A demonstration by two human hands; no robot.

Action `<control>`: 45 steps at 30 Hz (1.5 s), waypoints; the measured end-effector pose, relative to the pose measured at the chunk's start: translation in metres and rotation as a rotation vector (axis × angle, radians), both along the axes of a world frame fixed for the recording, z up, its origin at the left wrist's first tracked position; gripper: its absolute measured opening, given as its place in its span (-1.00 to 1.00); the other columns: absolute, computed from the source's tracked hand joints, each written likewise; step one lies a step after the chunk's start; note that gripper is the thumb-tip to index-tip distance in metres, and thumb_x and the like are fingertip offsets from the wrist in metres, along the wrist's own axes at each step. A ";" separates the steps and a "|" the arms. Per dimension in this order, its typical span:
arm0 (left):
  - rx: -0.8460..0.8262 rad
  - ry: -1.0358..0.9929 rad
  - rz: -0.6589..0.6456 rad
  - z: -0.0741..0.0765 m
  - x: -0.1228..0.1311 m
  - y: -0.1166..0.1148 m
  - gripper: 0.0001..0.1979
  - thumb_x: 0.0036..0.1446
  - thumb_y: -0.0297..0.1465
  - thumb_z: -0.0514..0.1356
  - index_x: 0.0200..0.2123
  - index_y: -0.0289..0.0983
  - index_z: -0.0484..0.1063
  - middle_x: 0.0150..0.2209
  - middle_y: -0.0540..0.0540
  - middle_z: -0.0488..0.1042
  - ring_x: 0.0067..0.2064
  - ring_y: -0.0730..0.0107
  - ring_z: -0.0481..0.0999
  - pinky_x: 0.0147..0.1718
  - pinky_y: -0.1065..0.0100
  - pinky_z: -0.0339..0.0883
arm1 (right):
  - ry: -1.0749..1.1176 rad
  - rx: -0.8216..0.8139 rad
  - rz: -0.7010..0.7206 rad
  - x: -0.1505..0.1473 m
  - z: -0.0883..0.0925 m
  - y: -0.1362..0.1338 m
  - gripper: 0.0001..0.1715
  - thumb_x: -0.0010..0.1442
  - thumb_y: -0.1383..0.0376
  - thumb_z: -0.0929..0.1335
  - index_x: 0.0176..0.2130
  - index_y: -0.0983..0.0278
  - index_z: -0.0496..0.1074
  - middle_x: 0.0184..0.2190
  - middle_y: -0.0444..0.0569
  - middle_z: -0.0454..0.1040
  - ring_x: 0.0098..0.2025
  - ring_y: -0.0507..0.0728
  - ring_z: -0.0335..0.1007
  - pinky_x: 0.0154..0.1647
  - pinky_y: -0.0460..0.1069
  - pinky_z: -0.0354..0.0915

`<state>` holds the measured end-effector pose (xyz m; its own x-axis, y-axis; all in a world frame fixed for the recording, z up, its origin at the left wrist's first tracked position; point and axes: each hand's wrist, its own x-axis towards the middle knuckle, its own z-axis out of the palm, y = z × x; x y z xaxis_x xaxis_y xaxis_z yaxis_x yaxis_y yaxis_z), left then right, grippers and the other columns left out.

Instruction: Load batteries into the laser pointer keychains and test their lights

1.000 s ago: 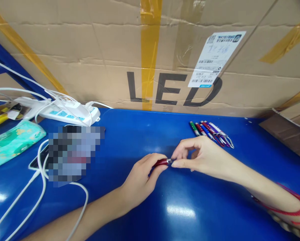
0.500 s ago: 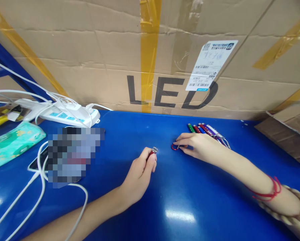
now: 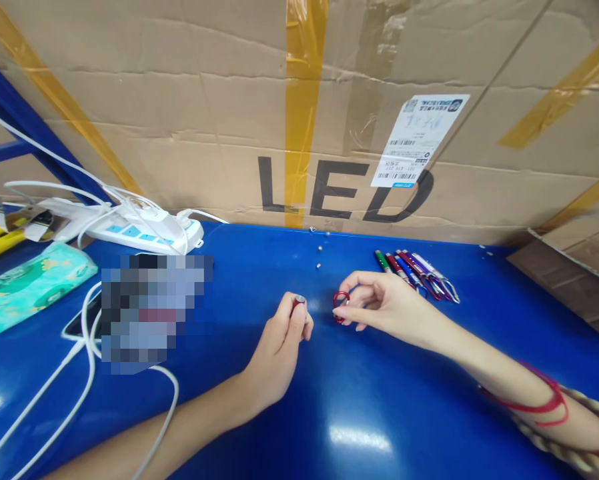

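My left hand (image 3: 281,347) is closed round a small red keychain light body (image 3: 297,305), its silver open end pointing up and away. My right hand (image 3: 379,305) pinches the red carabiner end cap (image 3: 340,305) just to the right of it, a short gap apart from the body. Three tiny silver button cells (image 3: 318,249) lie scattered on the blue table (image 3: 369,387) beyond my hands. A row of several coloured keychain lights (image 3: 415,270) lies behind my right hand.
A large cardboard box marked LED (image 3: 339,133) walls the far side. At the left are a white power strip (image 3: 144,230), white cables (image 3: 79,360), a green tissue pack (image 3: 27,287) and a blurred-out patch. Another carton (image 3: 574,273) sits at right.
The cap came off the red light body. My right hand set it down near the row, then lifted it back toward my left hand. Small cells now lie on the table.
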<state>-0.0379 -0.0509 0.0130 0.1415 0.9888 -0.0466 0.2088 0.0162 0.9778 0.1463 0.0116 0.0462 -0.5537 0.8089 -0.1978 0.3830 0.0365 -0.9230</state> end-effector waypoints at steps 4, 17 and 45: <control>-0.022 -0.020 0.034 -0.002 0.001 0.000 -0.66 0.31 -0.17 -0.24 -0.38 -0.24 0.09 -0.49 0.07 0.18 -0.52 0.52 0.11 -0.49 0.39 0.01 | -0.159 0.076 0.105 0.005 -0.008 0.004 -0.78 0.02 0.24 0.41 -0.36 0.32 0.34 -0.54 -0.08 0.51 -0.56 0.00 0.40 -0.53 -0.12 0.34; -0.005 -0.010 0.038 -0.006 0.001 0.000 -0.68 0.31 -0.22 -0.22 -0.43 -0.24 0.08 -0.49 0.07 0.17 -0.49 0.51 0.13 -0.44 0.38 0.03 | -0.504 0.786 -0.007 0.025 -0.014 0.047 -0.80 0.16 0.29 0.32 -0.19 0.27 0.46 -0.19 -0.01 0.48 -0.36 0.06 0.45 -0.26 -0.01 0.38; 0.215 0.002 0.085 -0.002 -0.003 0.005 -0.87 0.24 -0.39 -0.02 -0.28 -0.22 0.31 -0.29 -0.02 0.29 -0.25 0.42 0.30 -0.25 0.39 0.16 | -0.363 0.495 0.084 -0.005 -0.018 0.086 -0.92 -0.02 0.33 0.43 -0.42 0.30 0.52 -0.48 -0.10 0.56 -0.44 0.05 0.49 -0.40 -0.11 0.39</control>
<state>-0.0407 -0.0456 0.0106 0.0572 0.9844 0.1663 0.2171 -0.1748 0.9604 0.1413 0.0975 0.0287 -0.5875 0.8092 0.0017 0.6469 0.4709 -0.5999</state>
